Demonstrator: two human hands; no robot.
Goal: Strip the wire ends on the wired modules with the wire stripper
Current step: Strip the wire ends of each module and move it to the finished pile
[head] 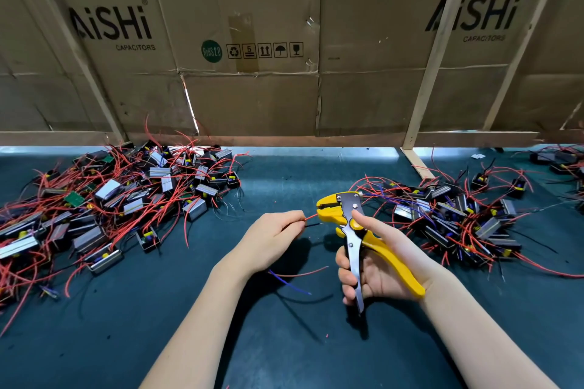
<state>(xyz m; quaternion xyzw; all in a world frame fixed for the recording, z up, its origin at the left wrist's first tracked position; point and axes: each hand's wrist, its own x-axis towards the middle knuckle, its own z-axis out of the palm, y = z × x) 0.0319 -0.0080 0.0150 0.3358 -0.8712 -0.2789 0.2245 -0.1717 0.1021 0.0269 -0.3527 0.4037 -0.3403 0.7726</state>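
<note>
Yellow-handled wire stripper (354, 230) stands upright in the right hand (376, 265), fingers curled round its handles. The left hand (271, 237) pinches a red wire (311, 217) and a black wire (313, 225), red tip at the stripper's head. Seating the end squarely before squeezing should give a clean strip. Wired modules (104, 199) lie heaped on the mat (284, 174) at both sides.

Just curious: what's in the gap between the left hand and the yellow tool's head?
In the head view, only two wire ends bridge it: a red wire reaching the wire stripper, and a black wire below, both pinched by the left hand.
</note>
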